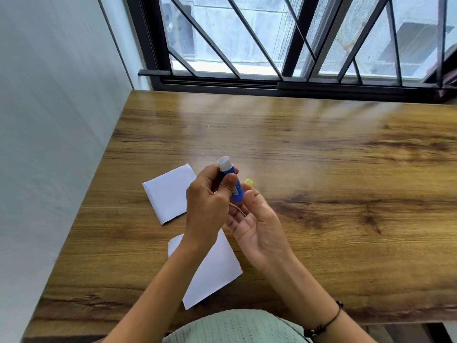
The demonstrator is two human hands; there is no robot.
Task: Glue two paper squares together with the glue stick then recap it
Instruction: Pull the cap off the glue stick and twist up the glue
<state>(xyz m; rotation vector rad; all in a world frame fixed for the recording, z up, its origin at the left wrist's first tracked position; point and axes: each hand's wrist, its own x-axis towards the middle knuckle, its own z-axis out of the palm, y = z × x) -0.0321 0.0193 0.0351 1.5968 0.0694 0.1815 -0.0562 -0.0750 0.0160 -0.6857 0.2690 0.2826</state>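
My left hand (207,206) is shut around a blue glue stick (235,186), which it holds tilted above the table. The stick's white open end (224,164) points up and away, with no cap on it. My right hand (257,226) is palm up with fingers apart, and its thumb and fingertips are at the stick's lower end. A small yellow cap (249,182) lies on the table just beyond my right fingertips. One white paper square (169,193) lies left of my hands. A second paper square (212,271) lies nearer me, partly under my left forearm.
The wooden table (333,169) ends at a white wall (49,144) on the left. A barred window (284,45) runs along its far edge. My lap in pale green fabric (235,328) shows at the near edge.
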